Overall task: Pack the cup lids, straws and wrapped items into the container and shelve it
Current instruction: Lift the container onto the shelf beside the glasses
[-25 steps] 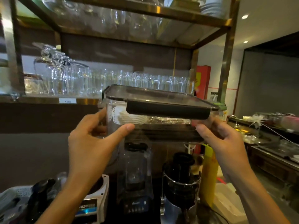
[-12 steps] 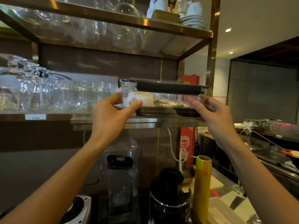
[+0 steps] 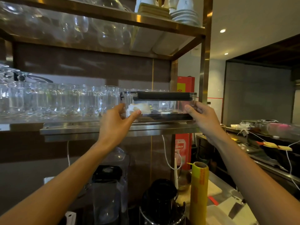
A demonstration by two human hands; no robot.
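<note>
A clear plastic container (image 3: 164,108) with a dark lid and a black clip on its front sits on the steel middle shelf (image 3: 113,129), at the shelf's right end. White cup lids (image 3: 138,108) and dark items show through its wall. My left hand (image 3: 116,120) grips its left corner, thumb on the front wall. My right hand (image 3: 201,117) holds its right end, fingers curled round the corner. Straws and wrapped items cannot be made out inside.
Rows of drinking glasses (image 3: 56,99) fill the shelf left of the container. The upper shelf holds glassware and white saucers (image 3: 185,15). Below stand a blender jug (image 3: 110,189), a black juicer (image 3: 162,202) and a yellow cling-film roll (image 3: 198,192). A shelf post (image 3: 204,70) rises just right of the container.
Both hands raised the container from chest height to the middle shelf and slid it back onto it. It now stands level and deeper on the shelf.
</note>
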